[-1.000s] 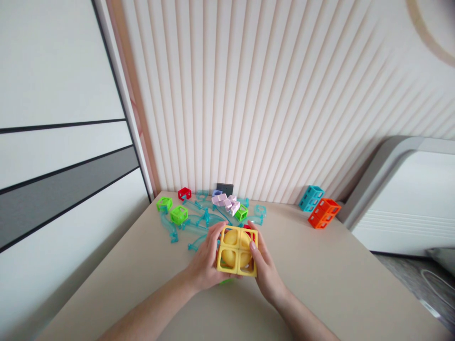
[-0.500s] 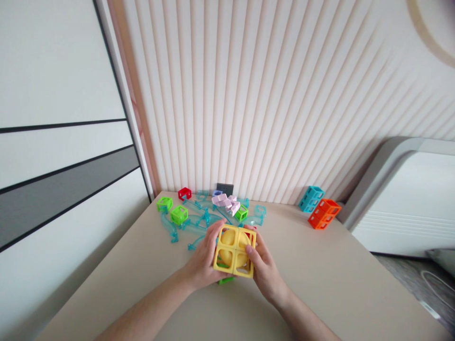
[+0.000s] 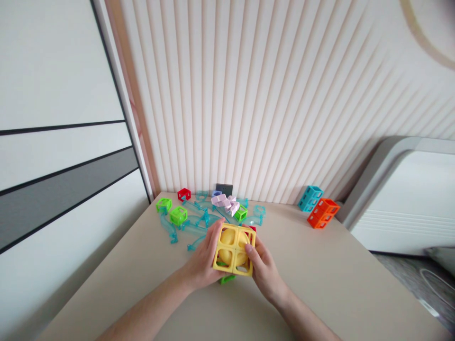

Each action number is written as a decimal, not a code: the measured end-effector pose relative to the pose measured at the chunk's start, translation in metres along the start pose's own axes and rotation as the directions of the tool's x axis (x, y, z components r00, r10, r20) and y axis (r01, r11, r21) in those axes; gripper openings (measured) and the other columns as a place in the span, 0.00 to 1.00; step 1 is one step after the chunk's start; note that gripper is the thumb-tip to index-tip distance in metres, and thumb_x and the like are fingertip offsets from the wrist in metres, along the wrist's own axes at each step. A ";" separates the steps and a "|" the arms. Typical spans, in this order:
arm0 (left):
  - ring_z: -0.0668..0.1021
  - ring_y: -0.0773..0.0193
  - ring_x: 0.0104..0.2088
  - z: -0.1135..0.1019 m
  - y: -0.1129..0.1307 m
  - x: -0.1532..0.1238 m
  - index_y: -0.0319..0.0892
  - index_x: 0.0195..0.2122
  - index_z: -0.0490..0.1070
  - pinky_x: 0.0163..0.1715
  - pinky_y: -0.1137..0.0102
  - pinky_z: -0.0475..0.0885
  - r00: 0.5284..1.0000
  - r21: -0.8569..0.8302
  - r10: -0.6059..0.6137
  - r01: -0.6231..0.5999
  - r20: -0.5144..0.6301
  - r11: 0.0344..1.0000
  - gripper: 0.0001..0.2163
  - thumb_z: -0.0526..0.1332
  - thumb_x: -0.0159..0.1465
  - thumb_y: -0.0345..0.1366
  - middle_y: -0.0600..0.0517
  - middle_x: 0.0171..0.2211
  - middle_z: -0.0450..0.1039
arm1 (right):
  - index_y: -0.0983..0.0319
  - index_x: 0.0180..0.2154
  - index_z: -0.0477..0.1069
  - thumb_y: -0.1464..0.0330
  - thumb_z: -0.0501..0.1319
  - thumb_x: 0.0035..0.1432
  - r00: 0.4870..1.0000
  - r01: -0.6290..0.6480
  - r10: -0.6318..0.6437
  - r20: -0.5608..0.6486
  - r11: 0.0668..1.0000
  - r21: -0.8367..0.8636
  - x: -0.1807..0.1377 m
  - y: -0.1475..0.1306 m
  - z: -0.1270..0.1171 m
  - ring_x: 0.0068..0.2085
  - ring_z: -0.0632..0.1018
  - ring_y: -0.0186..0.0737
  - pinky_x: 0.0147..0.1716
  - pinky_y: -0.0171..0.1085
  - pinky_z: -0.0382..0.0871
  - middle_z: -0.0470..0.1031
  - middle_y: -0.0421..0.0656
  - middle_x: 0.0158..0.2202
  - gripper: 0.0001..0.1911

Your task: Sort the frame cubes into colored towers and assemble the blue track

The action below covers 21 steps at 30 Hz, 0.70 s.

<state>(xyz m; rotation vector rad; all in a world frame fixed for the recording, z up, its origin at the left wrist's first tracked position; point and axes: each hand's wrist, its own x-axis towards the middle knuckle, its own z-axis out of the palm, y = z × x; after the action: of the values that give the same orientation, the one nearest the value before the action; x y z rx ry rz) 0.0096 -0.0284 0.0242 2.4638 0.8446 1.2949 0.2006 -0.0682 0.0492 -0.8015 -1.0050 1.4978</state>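
Between my two hands is a yellow block piece (image 3: 234,248) with four square openings and a rounded yellow form inside. My left hand (image 3: 205,258) wraps its left side, fingers closed along the edge. On the right side my right hand (image 3: 265,267) grips it, the thumb pressed onto the front face. A green block (image 3: 227,279) shows just below the yellow piece, and a bit of a red block (image 3: 253,228) peeks out behind its upper right corner. How these join the yellow piece is hidden.
Translucent teal track pieces (image 3: 170,229), green blocks (image 3: 178,215), a red block (image 3: 184,194) and pale pink pieces (image 3: 225,202) lie toward the wall. A blue block stack (image 3: 310,198) and an orange block stack (image 3: 323,213) stand at the back right of the table (image 3: 320,284).
The yellow piece has tilted very slightly in my hands, and more of the green block shows beneath it. Both hands keep their hold; the view has shifted a little.
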 end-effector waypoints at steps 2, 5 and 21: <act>0.62 0.34 0.67 0.001 -0.002 -0.002 0.45 0.72 0.28 0.59 0.45 0.70 1.000 0.018 0.005 -0.005 0.002 1.000 0.58 0.73 0.55 0.47 0.30 0.68 0.52 | 0.53 0.63 0.64 0.51 0.65 0.60 1.000 0.006 -0.006 -0.001 1.000 -0.012 0.000 0.001 -0.003 0.56 0.77 0.53 0.55 0.51 0.72 0.76 0.46 0.57 0.33; 0.61 0.34 0.68 0.004 -0.003 -0.004 0.45 0.73 0.28 0.59 0.45 0.69 0.999 0.022 0.033 -0.032 -0.018 0.999 0.58 0.74 0.55 0.46 0.29 0.68 0.53 | 0.53 0.63 0.64 0.51 0.65 0.61 0.999 0.019 -0.021 -0.037 0.999 -0.049 0.000 0.003 -0.006 0.57 0.76 0.53 0.56 0.50 0.71 0.76 0.46 0.57 0.32; 0.56 0.35 0.70 0.001 -0.004 0.000 0.47 0.73 0.28 0.61 0.42 0.65 0.993 -0.064 -0.011 0.004 -0.114 0.998 0.56 0.73 0.57 0.44 0.30 0.71 0.44 | 0.56 0.56 0.74 0.49 0.64 0.61 0.989 0.144 -0.137 0.049 0.968 -0.203 0.001 -0.012 0.005 0.54 0.78 0.55 0.51 0.49 0.75 0.80 0.47 0.52 0.28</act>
<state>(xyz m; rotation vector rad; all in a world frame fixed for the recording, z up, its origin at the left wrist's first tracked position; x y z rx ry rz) 0.0092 -0.0250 0.0215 2.3545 0.8247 1.4485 0.2010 -0.0673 0.0621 -0.8341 -1.2326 1.3036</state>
